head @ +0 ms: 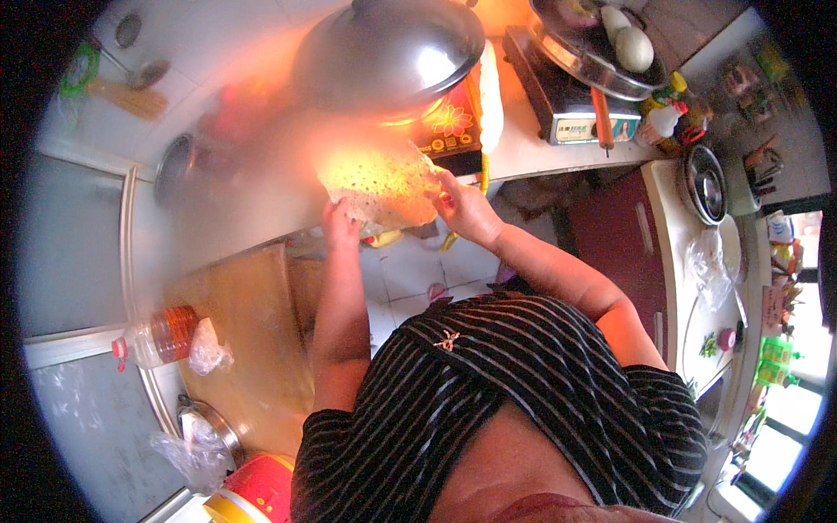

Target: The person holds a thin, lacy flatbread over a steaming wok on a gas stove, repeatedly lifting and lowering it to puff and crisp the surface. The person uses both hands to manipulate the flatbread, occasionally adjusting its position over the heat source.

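Observation:
A thin, browned-speckled flatbread (386, 189) hangs spread between my two hands, above the counter's front edge. My left hand (341, 223) pinches its lower left rim. On the right side, my right hand (469, 210) grips the edge between thumb and fingers. Just beyond the bread, a large dark domed metal lid (386, 59) sits over a cooker (451, 124) with a flower pattern on its front. Steam and an orange glow blur the bread's far left edge and the area around the lid.
A gas stove (592, 124) at right bears a pan (631, 85) whose orange handle points towards me. An oil bottle (160, 337) and plastic bag (209, 346) stand on a brown board (255, 392) at left. A maroon cabinet (618, 235) stands right of my arm.

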### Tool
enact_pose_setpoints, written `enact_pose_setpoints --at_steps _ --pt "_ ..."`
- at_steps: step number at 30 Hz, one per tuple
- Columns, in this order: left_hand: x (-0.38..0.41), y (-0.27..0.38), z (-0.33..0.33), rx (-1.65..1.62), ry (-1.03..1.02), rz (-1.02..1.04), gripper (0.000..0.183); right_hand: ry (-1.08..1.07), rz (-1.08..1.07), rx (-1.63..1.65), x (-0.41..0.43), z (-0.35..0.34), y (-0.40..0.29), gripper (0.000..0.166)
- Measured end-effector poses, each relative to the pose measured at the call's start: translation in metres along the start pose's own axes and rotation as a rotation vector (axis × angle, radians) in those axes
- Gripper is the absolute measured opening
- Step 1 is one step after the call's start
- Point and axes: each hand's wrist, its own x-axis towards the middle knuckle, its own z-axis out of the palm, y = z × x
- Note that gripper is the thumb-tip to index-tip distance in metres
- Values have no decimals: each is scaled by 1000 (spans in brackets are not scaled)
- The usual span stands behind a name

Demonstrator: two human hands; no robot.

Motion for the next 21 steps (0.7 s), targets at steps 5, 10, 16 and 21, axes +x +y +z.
enact_pose_setpoints --at_steps 5,10,16,21 --pt "2 -2 -4 -30 -44 29 37 -5 26 -23 -1 5 -2 52" --pt "7 1 -7 7 -21 -14 39 -14 35 -107 -3 -3 -9 52" --pt "-3 0 1 -32 -62 46 43 -10 32 -72 -1 0 0 50" --pt "-6 -1 3 -40 -79 70 39 1 38 -44 -1 2 4 48"
